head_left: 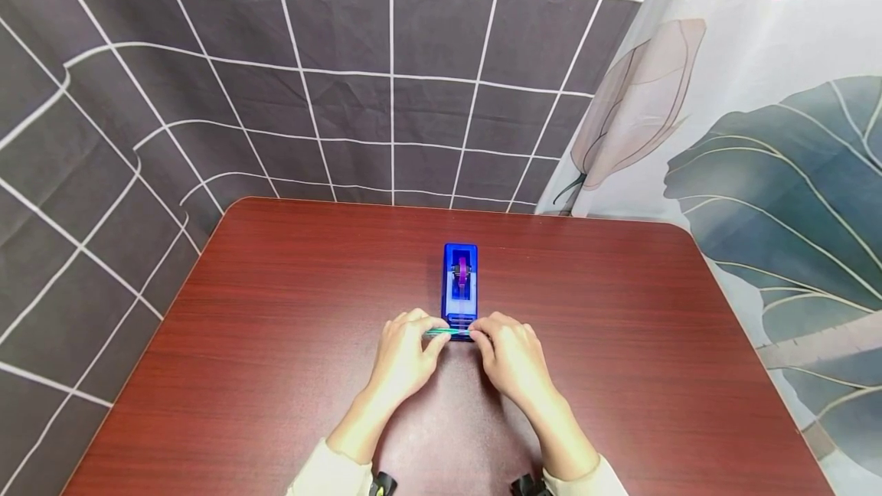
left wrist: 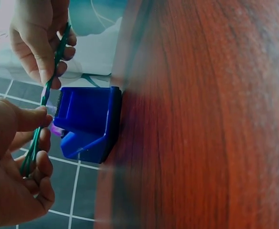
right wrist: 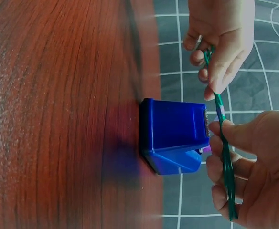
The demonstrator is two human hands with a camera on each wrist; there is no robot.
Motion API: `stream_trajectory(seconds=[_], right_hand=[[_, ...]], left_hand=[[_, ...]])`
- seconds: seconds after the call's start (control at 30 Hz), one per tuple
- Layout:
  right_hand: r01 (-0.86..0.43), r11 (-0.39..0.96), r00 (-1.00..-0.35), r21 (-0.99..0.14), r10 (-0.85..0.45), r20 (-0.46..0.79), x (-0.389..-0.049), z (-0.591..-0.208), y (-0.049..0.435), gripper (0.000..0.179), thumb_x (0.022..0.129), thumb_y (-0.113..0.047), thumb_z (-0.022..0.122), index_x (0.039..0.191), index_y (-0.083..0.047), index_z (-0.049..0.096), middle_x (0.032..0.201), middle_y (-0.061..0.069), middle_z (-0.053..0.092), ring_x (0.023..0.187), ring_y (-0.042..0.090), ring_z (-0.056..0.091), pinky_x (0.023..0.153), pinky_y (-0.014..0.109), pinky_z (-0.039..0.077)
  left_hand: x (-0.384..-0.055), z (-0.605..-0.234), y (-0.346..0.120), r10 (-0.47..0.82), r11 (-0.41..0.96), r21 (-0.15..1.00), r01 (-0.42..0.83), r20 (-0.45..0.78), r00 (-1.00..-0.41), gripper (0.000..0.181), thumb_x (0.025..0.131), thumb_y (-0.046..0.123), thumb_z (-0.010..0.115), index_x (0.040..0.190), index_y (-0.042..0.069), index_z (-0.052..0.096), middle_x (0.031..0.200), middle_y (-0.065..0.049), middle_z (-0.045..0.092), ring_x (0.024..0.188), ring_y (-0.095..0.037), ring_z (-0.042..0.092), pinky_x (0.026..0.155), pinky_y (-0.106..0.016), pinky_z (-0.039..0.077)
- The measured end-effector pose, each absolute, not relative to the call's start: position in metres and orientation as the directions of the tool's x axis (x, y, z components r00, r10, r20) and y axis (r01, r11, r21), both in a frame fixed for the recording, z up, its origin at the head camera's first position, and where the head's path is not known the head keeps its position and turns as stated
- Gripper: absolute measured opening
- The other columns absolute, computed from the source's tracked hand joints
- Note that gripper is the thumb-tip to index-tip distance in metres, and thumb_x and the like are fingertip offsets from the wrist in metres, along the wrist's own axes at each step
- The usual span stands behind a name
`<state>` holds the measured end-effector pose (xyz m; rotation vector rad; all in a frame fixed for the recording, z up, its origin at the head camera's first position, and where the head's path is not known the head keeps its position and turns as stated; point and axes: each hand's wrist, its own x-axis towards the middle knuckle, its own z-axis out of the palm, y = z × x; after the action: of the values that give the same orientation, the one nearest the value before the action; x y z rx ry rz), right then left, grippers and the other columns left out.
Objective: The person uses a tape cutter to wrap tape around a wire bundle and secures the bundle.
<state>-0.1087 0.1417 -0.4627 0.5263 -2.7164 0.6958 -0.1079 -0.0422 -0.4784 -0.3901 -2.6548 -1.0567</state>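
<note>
My left hand (head_left: 405, 353) and right hand (head_left: 515, 354) meet at the front end of a blue tape dispenser (head_left: 451, 308). Between them they pinch a thin bundle of green strands (right wrist: 228, 171), one hand toward each end. A pale purple band (left wrist: 44, 94) shows around the bundle's middle, between the two thumbs. The bundle sits close by the dispenser's toothed cutting edge (right wrist: 206, 120) in both wrist views. Inside the dispenser is a purple tape roll (head_left: 462, 272). Fingers partly hide both ends of the bundle.
The dispenser stands on a reddish-brown wooden table (head_left: 310, 274) with rounded far corners. Behind the table hangs a dark grey curtain (head_left: 441, 37) with a white grid. A pale curtain with a leaf print (head_left: 792, 197) hangs at the right.
</note>
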Motion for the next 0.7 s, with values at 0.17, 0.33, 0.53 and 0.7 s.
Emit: stream_trajectory(seconds=[0.17, 0.33, 0.53, 0.7], right_hand=[[-0.392, 0.816, -0.904, -0.424, -0.257, 0.341, -0.109, -0.4631, 0.1416, 0.004, 0.091, -0.009, 0.073, 0.088, -0.012, 0.075, 0.083, -0.001, 0.069, 0.075, 0.023, 0.07, 0.067, 0.045, 0.054], [-0.402, 0.81, -0.904, -0.428, -0.275, 0.329, -0.1104, -0.463, 0.142, 0.004, 0.09, -0.008, 0.073, 0.089, -0.011, 0.075, 0.085, 0.001, 0.072, 0.077, 0.024, 0.071, 0.069, 0.046, 0.054], [-0.404, 0.806, -0.908, -0.432, -0.296, 0.296, -0.1118, -0.4624, 0.1437, 0.004, 0.09, -0.007, 0.073, 0.092, -0.009, 0.076, 0.087, 0.003, 0.073, 0.084, 0.024, 0.072, 0.075, 0.049, 0.05], [-0.435, 0.79, -0.892, -0.433, -0.313, 0.325, -0.113, -0.4644, 0.1457, 0.007, 0.087, -0.005, 0.075, 0.092, -0.009, 0.076, 0.085, 0.002, 0.071, 0.083, 0.023, 0.07, 0.072, 0.046, 0.047]], left_hand=[[-0.1087, -0.4793, -0.0422, 0.139, 0.697, 0.633, 0.335, 0.339, -0.93, 0.008, 0.084, 0.016, 0.081, 0.092, 0.015, 0.08, 0.083, 0.004, 0.067, 0.082, -0.019, 0.065, 0.075, -0.039, 0.045], [-0.1093, -0.48, -0.0425, 0.121, 0.68, 0.66, 0.319, 0.329, -0.937, 0.008, 0.083, 0.015, 0.082, 0.091, 0.016, 0.08, 0.08, 0.006, 0.066, 0.071, -0.013, 0.059, 0.071, -0.035, 0.042], [-0.11, -0.4812, -0.0433, 0.105, 0.655, 0.696, 0.295, 0.303, -0.947, 0.007, 0.084, 0.015, 0.083, 0.09, 0.017, 0.08, 0.079, 0.01, 0.064, 0.065, -0.001, 0.055, 0.063, -0.026, 0.044], [-0.1108, -0.4813, -0.043, 0.122, 0.657, 0.689, 0.304, 0.301, -0.946, 0.005, 0.086, 0.018, 0.081, 0.091, 0.017, 0.079, 0.079, 0.009, 0.064, 0.06, -0.004, 0.052, 0.059, -0.027, 0.043]])
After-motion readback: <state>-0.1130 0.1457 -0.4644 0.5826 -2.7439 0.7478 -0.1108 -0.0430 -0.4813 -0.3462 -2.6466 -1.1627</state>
